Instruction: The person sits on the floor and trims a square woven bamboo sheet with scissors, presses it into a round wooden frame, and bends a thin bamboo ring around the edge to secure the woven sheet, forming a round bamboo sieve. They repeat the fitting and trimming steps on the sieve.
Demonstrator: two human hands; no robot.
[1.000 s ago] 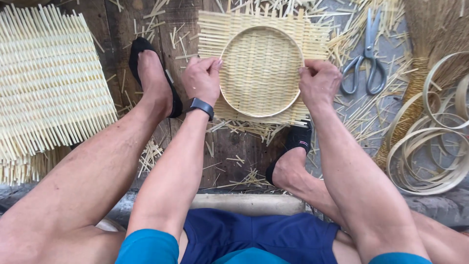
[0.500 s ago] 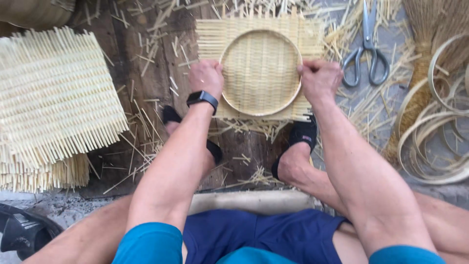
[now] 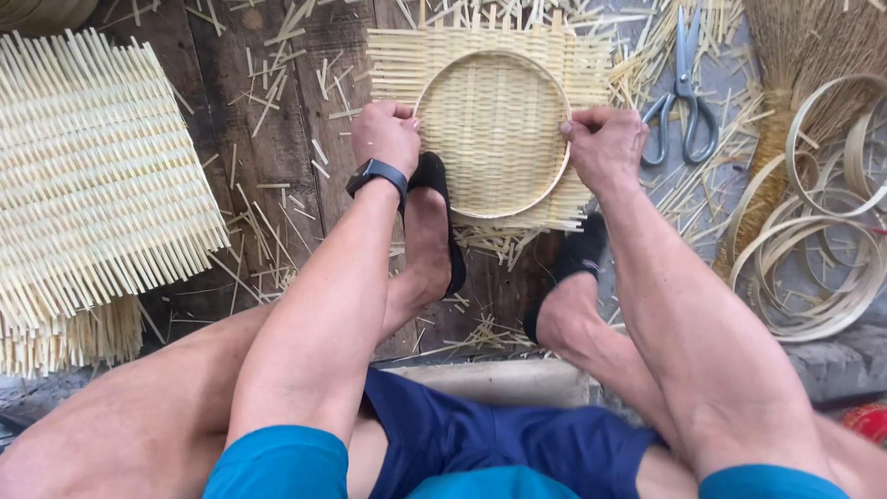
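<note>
A round bamboo hoop presses a square woven bamboo mat into a shallow basket shape on the wooden floor. My left hand, with a dark watch on its wrist, grips the hoop's left rim. At the right rim my right hand pinches the hoop and mat. Both my feet in black slippers rest just below the mat, the left foot touching its lower left edge and the right foot under its lower right corner.
A stack of woven bamboo mats lies at the left. Scissors lie right of the basket. Coiled bamboo hoops and a broom-like bundle sit at the far right. Bamboo offcuts litter the floor.
My left foot has moved from far left of the mat to right beside its lower left edge. Both hands have stayed on the hoop's rim.
</note>
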